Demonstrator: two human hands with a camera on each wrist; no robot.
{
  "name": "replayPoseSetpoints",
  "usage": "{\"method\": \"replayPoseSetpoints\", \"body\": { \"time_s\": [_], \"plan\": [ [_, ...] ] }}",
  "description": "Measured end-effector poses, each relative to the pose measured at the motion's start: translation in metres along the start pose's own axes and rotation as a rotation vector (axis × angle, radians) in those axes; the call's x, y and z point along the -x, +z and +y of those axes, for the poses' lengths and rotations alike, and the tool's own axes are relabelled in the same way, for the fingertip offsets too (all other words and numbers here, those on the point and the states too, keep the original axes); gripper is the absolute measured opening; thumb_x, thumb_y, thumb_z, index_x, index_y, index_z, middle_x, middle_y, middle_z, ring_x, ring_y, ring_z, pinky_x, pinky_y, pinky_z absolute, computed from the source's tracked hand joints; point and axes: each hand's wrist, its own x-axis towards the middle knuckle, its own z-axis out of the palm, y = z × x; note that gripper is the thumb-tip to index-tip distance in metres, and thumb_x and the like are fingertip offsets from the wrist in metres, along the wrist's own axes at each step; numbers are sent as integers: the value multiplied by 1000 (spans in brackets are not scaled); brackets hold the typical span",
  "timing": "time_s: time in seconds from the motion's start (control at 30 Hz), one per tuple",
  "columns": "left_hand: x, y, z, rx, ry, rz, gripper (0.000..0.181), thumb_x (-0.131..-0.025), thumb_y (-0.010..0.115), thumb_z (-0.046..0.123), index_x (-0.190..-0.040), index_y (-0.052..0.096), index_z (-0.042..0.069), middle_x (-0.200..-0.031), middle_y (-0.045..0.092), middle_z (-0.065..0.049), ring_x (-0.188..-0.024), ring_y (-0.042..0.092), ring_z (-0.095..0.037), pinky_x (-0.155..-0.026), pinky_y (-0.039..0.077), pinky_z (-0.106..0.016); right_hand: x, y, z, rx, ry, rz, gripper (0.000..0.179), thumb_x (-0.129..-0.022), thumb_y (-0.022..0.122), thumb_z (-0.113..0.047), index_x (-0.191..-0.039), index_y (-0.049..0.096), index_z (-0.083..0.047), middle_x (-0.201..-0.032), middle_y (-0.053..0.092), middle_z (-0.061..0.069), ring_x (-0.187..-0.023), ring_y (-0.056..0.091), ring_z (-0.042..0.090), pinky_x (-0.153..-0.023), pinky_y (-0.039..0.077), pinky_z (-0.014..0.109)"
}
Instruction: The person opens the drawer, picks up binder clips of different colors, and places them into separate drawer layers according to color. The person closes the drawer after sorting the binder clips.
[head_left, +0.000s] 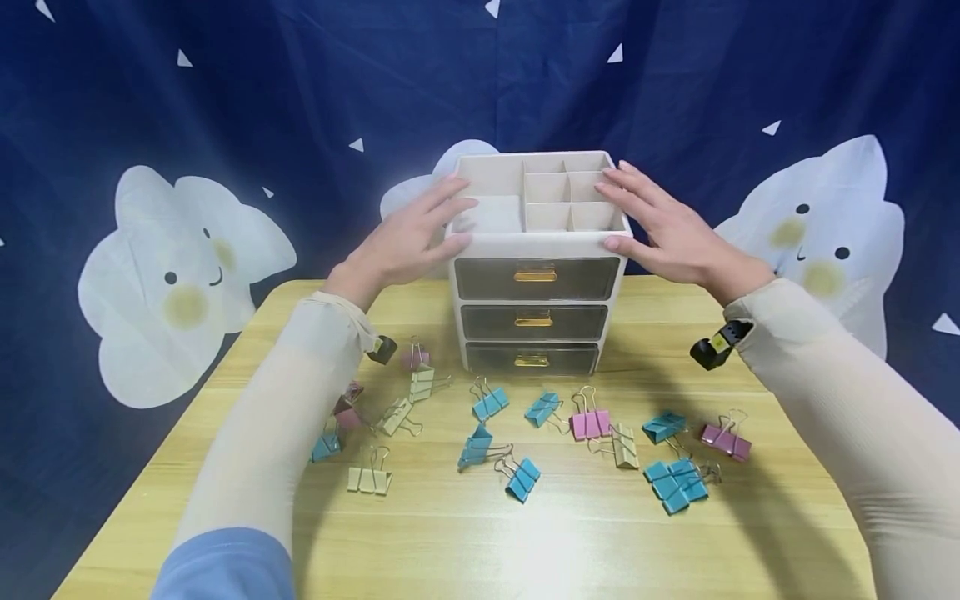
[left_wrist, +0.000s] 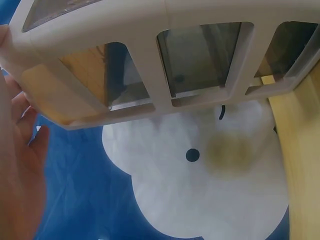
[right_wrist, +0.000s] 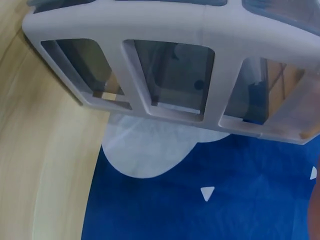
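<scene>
A white desktop organizer (head_left: 540, 244) stands toward the back of the wooden table, with three dark drawers and gold handles facing forward. Its top has one wide section and several small compartments. My left hand (head_left: 408, 233) is at the organizer's upper left side, fingers fairly straight across the rim. At the opposite upper side lies my right hand (head_left: 663, 225), fingers spread and the thumb by the front corner. In the left wrist view, part of the left hand (left_wrist: 22, 165) shows beside the organizer's side wall (left_wrist: 155, 75). The right wrist view shows the other side wall (right_wrist: 117, 75).
Binder clips lie scattered before the organizer: blue ones such as this clip (head_left: 522, 479), a pink clip (head_left: 591, 423), a purple clip (head_left: 726, 442) and pale yellow ones like this clip (head_left: 369, 480). A dark blue curtain (head_left: 322, 92) with white clouds hangs behind the table (head_left: 465, 550).
</scene>
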Motion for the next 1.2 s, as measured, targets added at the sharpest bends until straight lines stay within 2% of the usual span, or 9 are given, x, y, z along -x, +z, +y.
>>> {"method": "replayPoseSetpoints", "body": {
  "time_s": [0.13,0.33,0.5,0.63,0.77,0.83,0.93,1.03,1.2],
  "plan": [
    [4,4,1,20,-32,32,61,-99,46,49,-150,40,17,-162,18,-3,-147,12,-14,-117,19,-43,-3,6,-1,-30,-3,15,72,-97,48,-56,-155,30,-17,-162,18,1,-149,6,15,-115,22,53],
    [10,11,9,39,-67,153,62,-98,53,45,-151,38,16,-162,18,1,-146,18,-17,-115,25,-47,-2,11,-1,-35,15,50,72,-98,44,-56,-155,28,-14,-162,17,3,-149,6,16,-114,22,54],
    [17,22,19,50,-77,198,80,-93,64,46,-156,25,15,-162,16,-4,-147,17,-19,-117,21,-43,-1,14,-2,-45,16,77,71,-99,45,-53,-155,28,-13,-161,19,5,-149,6,18,-115,22,53],
    [28,37,26,-58,65,365,82,-88,73,40,-150,32,6,-155,27,-19,-144,25,-30,-117,22,-43,-2,17,-4,-54,21,80,71,-99,45,-53,-155,28,-12,-161,19,5,-149,7,17,-114,23,53],
    [40,49,37,-224,278,557,56,-87,73,27,-129,53,-3,-134,49,-24,-126,47,-38,-111,34,-45,-5,18,-5,-52,24,73,71,-99,45,-53,-155,28,-13,-161,18,5,-148,7,16,-113,24,53],
    [43,52,45,-255,355,571,43,-87,73,24,-118,61,-3,-122,59,-21,-114,56,-35,-104,43,-41,-6,18,-6,-51,23,71,71,-99,45,-54,-155,28,-13,-161,18,4,-148,7,16,-114,24,53],
    [46,58,60,-240,413,506,27,-87,73,21,-104,70,0,-106,68,-15,-98,64,-29,-93,51,-36,-6,17,-6,-52,27,67,72,-99,45,-54,-155,28,-13,-161,18,4,-148,7,16,-114,23,53],
    [47,65,75,-127,310,365,24,-89,71,22,-104,71,3,-99,71,-8,-90,67,-22,-84,55,-32,-6,16,-7,-52,30,63,72,-99,45,-54,-155,29,-12,-161,19,4,-148,6,17,-114,23,53],
    [42,72,94,284,-145,92,28,-97,61,37,-114,68,15,-98,70,7,-85,64,-7,-76,53,-28,-6,15,-6,-49,38,45,72,-99,45,-54,-155,28,-14,-162,17,3,-148,5,16,-114,23,54]
  ]
}}
